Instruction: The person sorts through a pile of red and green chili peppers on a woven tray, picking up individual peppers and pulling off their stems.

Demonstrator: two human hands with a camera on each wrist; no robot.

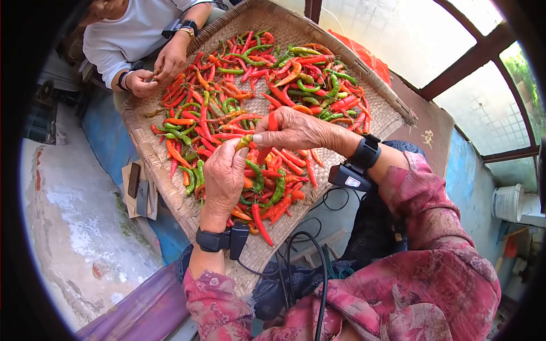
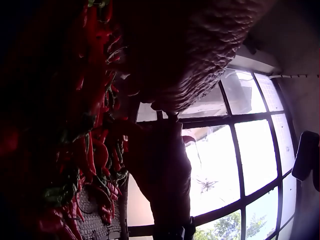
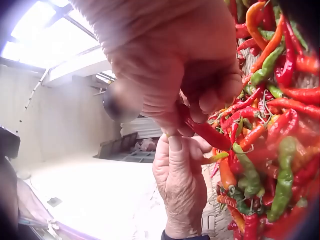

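Note:
My left hand (image 1: 223, 179) pinches a small yellow-green chili pepper (image 1: 244, 141) between thumb and fingers, over the pile of chili peppers. Coming in from the other side, my right hand (image 1: 301, 132) holds a red chili pepper (image 3: 207, 134) under its curled fingers. Its thumb and fingertip meet the left fingertips at the end of the yellow-green pepper. Beneath both hands lie many red, green and orange chili peppers (image 1: 278, 199) on a woven tray (image 1: 378, 105). The left wrist view is dark and shows mostly the hands' outlines.
Across the tray, another person's hands (image 1: 156, 74) work at its left edge. Two phone-like slabs (image 1: 134, 181) lie on a board to the left. Black cables (image 1: 290, 244) loop over the lap. A white bucket (image 1: 508, 203) stands at right, below windows.

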